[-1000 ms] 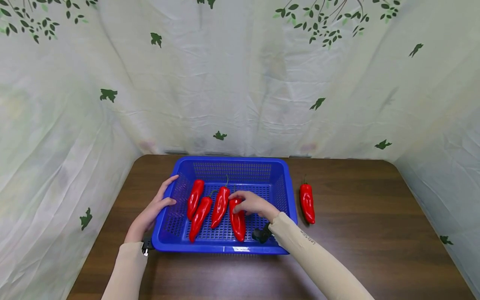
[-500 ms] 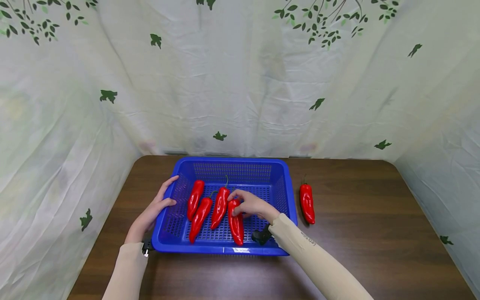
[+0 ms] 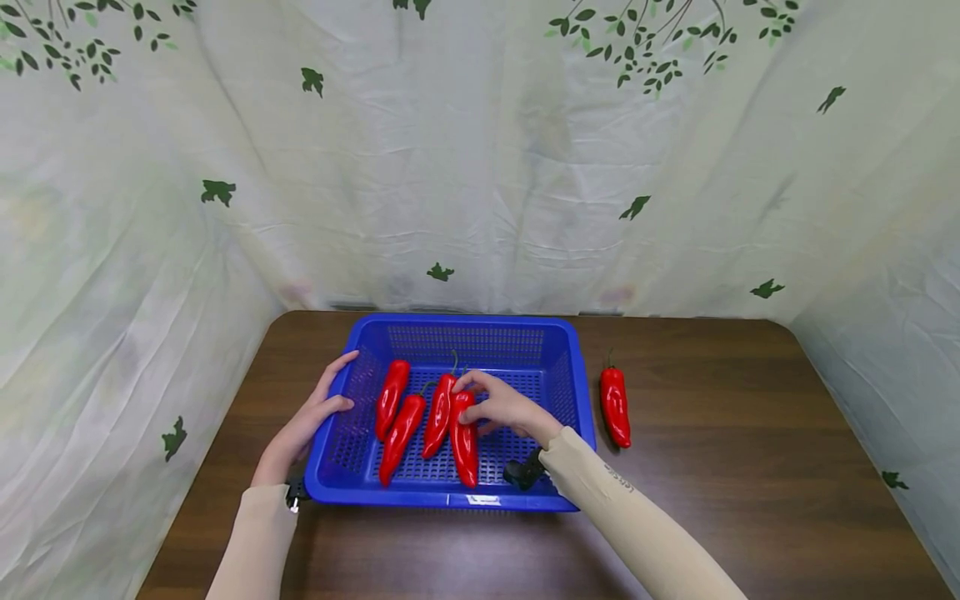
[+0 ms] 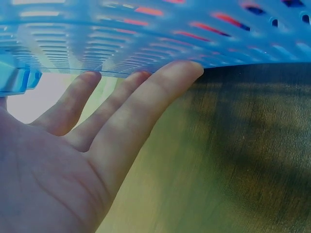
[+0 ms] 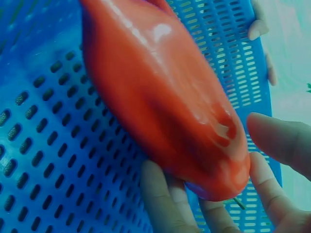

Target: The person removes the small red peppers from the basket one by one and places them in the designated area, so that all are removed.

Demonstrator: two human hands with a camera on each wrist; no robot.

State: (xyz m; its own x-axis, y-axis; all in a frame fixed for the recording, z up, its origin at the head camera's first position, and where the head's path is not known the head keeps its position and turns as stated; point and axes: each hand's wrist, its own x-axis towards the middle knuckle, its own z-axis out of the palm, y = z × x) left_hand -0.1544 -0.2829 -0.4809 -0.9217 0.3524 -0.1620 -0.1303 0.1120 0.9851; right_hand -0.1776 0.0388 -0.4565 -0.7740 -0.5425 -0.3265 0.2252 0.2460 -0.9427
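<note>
My left hand [image 3: 302, 422] rests at the left side of the blue plastic basket [image 3: 465, 321], its thumb over the rim. In the left wrist view its straight fingers [image 4: 146, 109] touch the slotted outer wall. Inside the basket, my right hand [image 3: 513, 408] holds a glossy red pepper [image 3: 464, 457] near its stem end, between thumb and fingers. The right wrist view shows this pepper [image 5: 155, 92] close over the slotted bottom. To its left lie several more red peppers, the nearest pepper [image 3: 437, 425] right beside it, all pointing roughly toward me.
One red pepper [image 3: 615, 408] lies outside the basket, on the brown wooden table [image 3: 720, 467] to the right. A black wrist device [image 3: 522, 470] sits under my right wrist. Behind the table hangs a pale leaf-print curtain [image 3: 480, 183].
My right hand has shifted the held pepper slightly left, closer to the neighbouring pepper and in line with it. The left hand and the basket have stayed in place.
</note>
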